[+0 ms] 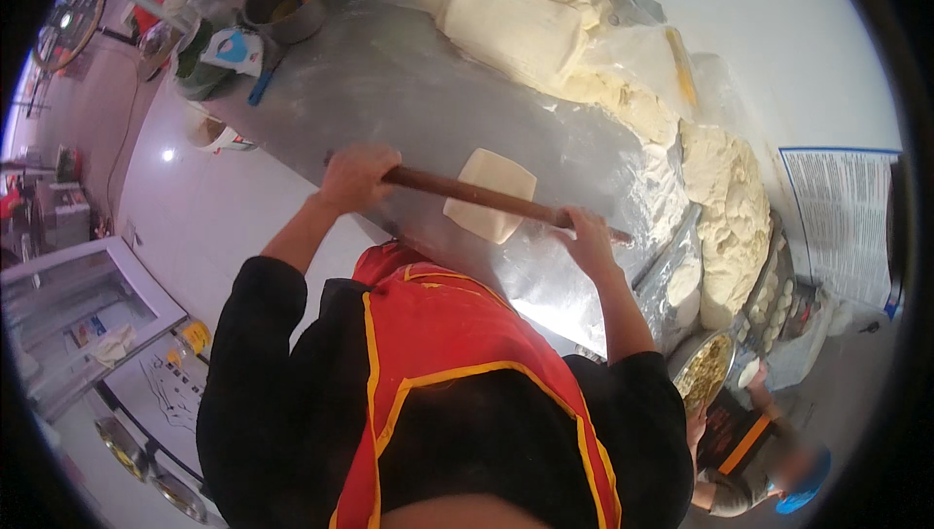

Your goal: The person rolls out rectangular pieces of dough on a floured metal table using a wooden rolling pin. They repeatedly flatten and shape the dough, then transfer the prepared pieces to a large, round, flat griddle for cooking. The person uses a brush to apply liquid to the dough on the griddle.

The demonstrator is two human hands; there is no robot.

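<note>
A wooden rolling pin [474, 195] lies across a flat, roughly square sheet of dough [490, 171] on the metal worktop [379, 91]. Around the pin's left part my left hand [359, 177] is closed. My right hand [586, 238] grips it near the other end, whose tip sticks out past the fingers. The dough shows on both sides of the pin, and the strip beneath it is hidden.
Large dough masses [514, 25] and a long dough roll [726, 215] line the wall side. A metal pot [284, 7] and a blue-handled tool [260, 87] sit at far left. At lower right, a co-worker [751, 434] is beside a bowl of filling [704, 376].
</note>
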